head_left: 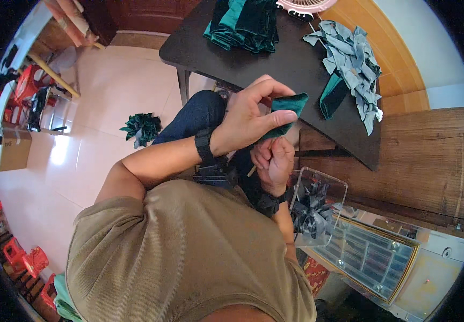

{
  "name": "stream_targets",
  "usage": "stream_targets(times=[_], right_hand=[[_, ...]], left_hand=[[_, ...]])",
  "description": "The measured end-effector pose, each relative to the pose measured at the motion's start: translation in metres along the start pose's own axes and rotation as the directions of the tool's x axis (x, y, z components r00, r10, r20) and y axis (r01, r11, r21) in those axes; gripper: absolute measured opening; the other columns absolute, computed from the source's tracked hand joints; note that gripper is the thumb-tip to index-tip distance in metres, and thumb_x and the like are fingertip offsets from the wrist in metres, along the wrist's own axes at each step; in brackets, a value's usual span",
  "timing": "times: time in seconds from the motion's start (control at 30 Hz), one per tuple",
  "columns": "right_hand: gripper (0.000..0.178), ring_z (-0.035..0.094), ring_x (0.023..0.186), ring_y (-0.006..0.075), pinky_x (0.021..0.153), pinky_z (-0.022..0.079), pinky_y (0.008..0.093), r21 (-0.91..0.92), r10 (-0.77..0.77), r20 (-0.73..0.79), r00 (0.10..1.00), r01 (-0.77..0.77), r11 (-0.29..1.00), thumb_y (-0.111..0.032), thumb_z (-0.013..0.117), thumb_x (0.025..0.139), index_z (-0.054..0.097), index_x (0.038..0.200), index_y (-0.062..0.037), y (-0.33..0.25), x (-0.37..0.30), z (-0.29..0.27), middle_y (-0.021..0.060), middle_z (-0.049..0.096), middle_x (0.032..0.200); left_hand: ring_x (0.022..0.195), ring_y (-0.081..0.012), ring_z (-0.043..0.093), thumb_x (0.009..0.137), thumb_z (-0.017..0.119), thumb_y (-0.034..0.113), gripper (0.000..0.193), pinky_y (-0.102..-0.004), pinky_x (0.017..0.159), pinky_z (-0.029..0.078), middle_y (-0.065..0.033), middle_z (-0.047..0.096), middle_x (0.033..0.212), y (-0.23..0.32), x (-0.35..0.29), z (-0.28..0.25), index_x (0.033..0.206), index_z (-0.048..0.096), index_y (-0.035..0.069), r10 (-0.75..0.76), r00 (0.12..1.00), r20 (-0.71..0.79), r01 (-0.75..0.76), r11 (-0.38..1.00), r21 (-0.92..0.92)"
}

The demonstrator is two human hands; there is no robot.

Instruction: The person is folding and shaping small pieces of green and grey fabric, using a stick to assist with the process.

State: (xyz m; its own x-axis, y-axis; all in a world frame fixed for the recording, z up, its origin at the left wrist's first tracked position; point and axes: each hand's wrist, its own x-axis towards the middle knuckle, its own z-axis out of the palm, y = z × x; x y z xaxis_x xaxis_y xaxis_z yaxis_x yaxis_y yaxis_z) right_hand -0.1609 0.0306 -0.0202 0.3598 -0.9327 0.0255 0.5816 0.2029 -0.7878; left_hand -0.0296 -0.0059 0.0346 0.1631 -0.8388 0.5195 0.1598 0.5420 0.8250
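The left hand pinches a small green velvet strip between thumb and fingers, holding it up over the lap, just near of the dark table. The right hand sits just below it, fingers curled shut around what looks like a thin pale stick or tool; its tip is hidden, so what it does to the strip cannot be told. On the table lie a folded stack of green velvet at the far side and a heap of grey-backed cut pieces to the right. A clear box of finished dark bows stands near the right elbow, and one green bow lies on the floor to the left. The pinch on the strip looks light, so a tug from the lower hand could pull it free and drop it to the floor. The box stands close enough to the elbow that a backward swing might knock it.
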Motion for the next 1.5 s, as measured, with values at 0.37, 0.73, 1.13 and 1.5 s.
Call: stream_targets(times=[0.37,0.73,1.13,1.5], right_hand=[[0.033,0.032,0.038,0.0066,0.037,0.027,0.0207,0.144,-0.035,0.046,0.998,0.028,0.989,-0.032,0.047,0.092,0.051,0.076,-0.0035,0.017,-0.001,0.001,-0.0012,0.039,0.055],[0.025,0.037,0.043,0.0046,0.04,0.028,0.0211,-0.392,0.205,-0.152,0.967,-0.25,0.885,-0.02,0.05,0.091,0.059,0.081,0.001,-0.026,-0.012,-0.016,0.0001,0.047,0.056],[0.013,0.05,0.063,0.0092,0.058,0.041,0.0237,-0.866,-0.373,-0.027,0.927,0.164,0.472,-0.009,0.052,0.088,0.057,0.085,0.0029,-0.031,-0.001,-0.017,0.0055,0.055,0.069],[0.008,0.045,0.057,0.0122,0.053,0.037,0.0239,-0.928,-0.57,0.15,0.808,0.314,0.201,-0.003,0.06,0.082,0.057,0.079,0.004,-0.025,-0.003,-0.001,0.0054,0.05,0.064]], left_hand=[[0.065,-0.0103,0.048,0.078,0.064,0.007,0.011,-0.0231,0.058,0.037,-0.0037,0.05,0.068,-0.011,-0.008,-0.001,0.074,0.058,-0.002,-0.043,0.995,0.088,0.034,0.994,0.101],[0.076,-0.0178,0.052,0.064,0.069,0.003,0.015,-0.0276,0.066,0.04,-0.0039,0.054,0.081,-0.003,0.017,-0.015,0.077,0.062,0.003,0.112,0.993,0.036,-0.115,0.988,0.1],[0.087,-0.0252,0.051,0.068,0.068,0.027,0.03,-0.0412,0.082,0.04,-0.0061,0.053,0.091,-0.01,-0.033,-0.016,0.089,0.06,0.007,0.526,0.451,0.721,-0.812,0.578,0.086],[0.072,-0.0047,0.045,0.082,0.062,0.01,0.013,-0.0184,0.061,0.036,-0.0018,0.05,0.08,-0.005,-0.004,-0.007,0.087,0.061,-0.001,-0.212,0.955,0.207,0.246,0.956,-0.158]])
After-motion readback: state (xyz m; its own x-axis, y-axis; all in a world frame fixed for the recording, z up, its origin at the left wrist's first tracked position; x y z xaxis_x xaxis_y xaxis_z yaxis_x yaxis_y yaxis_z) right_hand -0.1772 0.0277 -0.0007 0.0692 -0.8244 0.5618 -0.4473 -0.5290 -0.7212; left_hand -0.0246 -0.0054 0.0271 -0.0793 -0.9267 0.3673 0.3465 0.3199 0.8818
